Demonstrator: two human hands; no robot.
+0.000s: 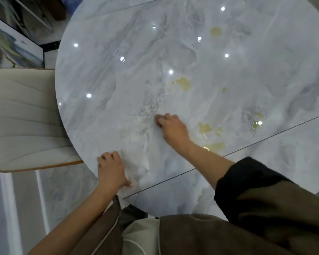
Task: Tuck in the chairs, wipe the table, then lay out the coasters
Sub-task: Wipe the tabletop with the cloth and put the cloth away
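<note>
Now my right hand (pixel 170 129) sits curled on the worktop (pixel 265 61) beside the yellow spills (pixel 204 128), likely to wipe them. My left hand (pixel 111 168), curled too, braces at the rim. Whether either grips a cloth I cannot tell.

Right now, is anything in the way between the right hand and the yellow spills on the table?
Nothing visible. Only bare table lies between the right hand and the nearest yellow spill, just to its right. White crumbs lie off that path, by its fingertips.
</note>
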